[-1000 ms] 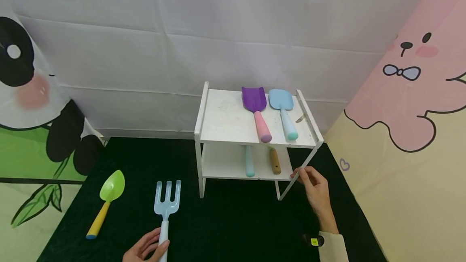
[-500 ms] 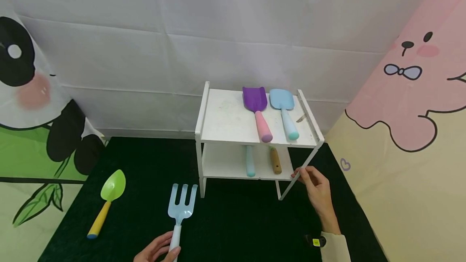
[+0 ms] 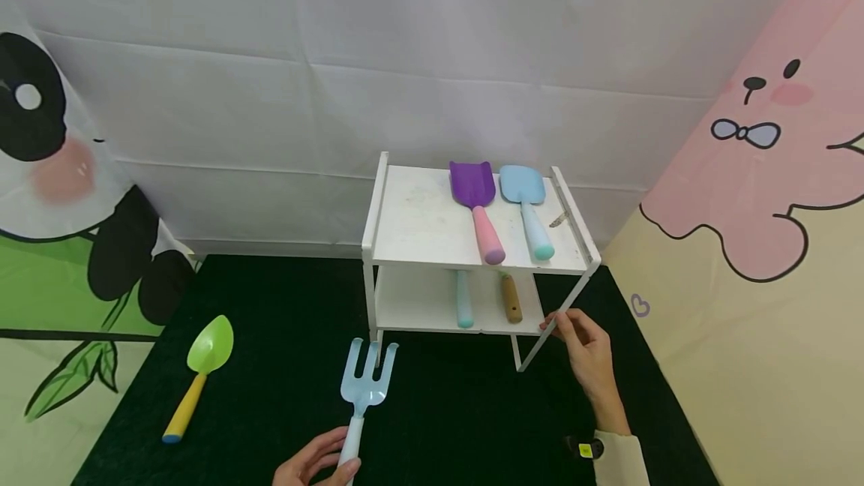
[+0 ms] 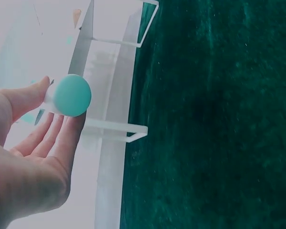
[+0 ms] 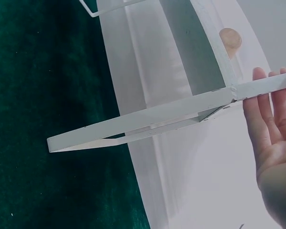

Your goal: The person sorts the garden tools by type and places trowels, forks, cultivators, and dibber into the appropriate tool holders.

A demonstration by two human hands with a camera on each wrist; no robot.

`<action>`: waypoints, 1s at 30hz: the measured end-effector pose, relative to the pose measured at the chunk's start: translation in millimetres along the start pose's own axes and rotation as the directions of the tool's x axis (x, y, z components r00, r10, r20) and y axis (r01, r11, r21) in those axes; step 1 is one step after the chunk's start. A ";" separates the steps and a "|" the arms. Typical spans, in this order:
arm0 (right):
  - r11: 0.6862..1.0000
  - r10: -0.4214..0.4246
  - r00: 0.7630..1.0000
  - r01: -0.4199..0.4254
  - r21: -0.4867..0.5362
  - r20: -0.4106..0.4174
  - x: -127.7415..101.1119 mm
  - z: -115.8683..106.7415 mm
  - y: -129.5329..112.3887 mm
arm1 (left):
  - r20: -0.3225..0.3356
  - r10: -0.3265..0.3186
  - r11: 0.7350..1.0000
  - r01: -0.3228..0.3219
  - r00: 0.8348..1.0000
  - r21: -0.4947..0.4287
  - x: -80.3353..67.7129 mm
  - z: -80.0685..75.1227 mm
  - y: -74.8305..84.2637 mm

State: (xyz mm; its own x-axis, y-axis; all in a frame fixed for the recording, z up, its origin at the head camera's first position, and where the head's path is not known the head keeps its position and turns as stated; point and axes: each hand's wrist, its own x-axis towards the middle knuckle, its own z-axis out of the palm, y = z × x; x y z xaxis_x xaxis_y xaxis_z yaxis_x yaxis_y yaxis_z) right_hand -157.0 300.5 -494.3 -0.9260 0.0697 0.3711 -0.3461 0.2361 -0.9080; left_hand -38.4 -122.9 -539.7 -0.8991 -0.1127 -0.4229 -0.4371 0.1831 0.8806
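**A pale fork held low, a rack kept steady**

The person's left hand (image 3: pixel 316 463) grips the white handle of a pale blue plastic garden fork (image 3: pixel 365 388) near the front edge of the desk (image 3: pixel 445 411), which is covered in dark green cloth. The fingers (image 4: pixel 47 138) curl loosely around the handle with the thumb over it, and the handle's teal end cap faces the wrist camera. The tines point away from the person, toward the near left leg of the small white two-tier shelf rack (image 3: pixel 418 231), and seem to stand just short of it, lifted off the cloth.

The right hand (image 3: pixel 586 355) rests at the rack's near right corner. Its fingers (image 5: pixel 271 119) lie straight and close together against the slanted white side bar, apparently bracing the light rack so it does not slide.

On the top tier lie a purple plastic scoop with a pink handle (image 3: pixel 476 205) and a light blue plastic trowel with a mint handle (image 3: pixel 528 208), side by side, blades to the far wall and handles toward the person. On the lower tier two more handles poke forward, a pale teal handle (image 3: pixel 463 302) and a brown wooden-looking handle (image 3: pixel 510 300); their heads are hidden under the upper board.

Well to the left on the cloth lies a lime green plastic spoon-shaped shovel with a yellow handle (image 3: pixel 199 373), apart from everything else.
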 end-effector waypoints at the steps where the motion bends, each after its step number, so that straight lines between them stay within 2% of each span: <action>1: 1.000 0.000 1.000 0.000 -0.003 0.007 0.1 -0.3 0.1 | 0.008 0.005 1.000 -0.005 1.000 0.000 -0.5 1.6 1.6; 7: 1.000 -0.005 1.000 0.005 -0.016 0.015 1.0 -1.8 4.5 | 0.072 0.073 0.997 -0.073 0.995 -0.008 -5.4 8.2 15.7; 12: 1.000 0.005 1.000 -0.006 -0.019 -0.028 0.6 1.1 5.1 | 0.135 0.143 0.990 -0.144 0.981 -0.003 -9.3 13.7 30.0; 15: 1.000 0.005 0.999 -0.006 -0.016 -0.050 0.0 3.1 4.3 | 0.149 0.175 0.984 -0.174 0.973 -0.019 -9.0 18.0 37.3; 22: 1.000 0.015 0.998 -0.015 -0.006 -0.064 0.2 3.9 3.0 | 0.190 0.195 0.980 -0.186 0.962 -0.066 -1.6 26.1 51.0; 26: 1.000 0.021 0.998 -0.021 -0.003 -0.052 -0.1 6.6 -10.7 | 0.200 0.201 0.979 -0.188 0.959 -0.079 1.8 29.6 58.9; 30: 1.000 0.029 0.998 -0.029 -0.010 -0.047 -0.7 9.4 -23.8 | 0.182 0.230 0.973 -0.223 0.956 -0.062 3.7 33.3 67.4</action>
State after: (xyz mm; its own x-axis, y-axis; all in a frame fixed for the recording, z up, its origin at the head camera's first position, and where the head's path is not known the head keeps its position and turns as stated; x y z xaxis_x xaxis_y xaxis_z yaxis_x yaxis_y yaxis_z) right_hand -149.5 285.7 -474.8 -0.9275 0.1221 0.3533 -0.3171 0.2436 -0.9166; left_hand -71.9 -78.5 -489.1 -0.9643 0.1117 -0.2403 -0.2236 0.1431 0.9641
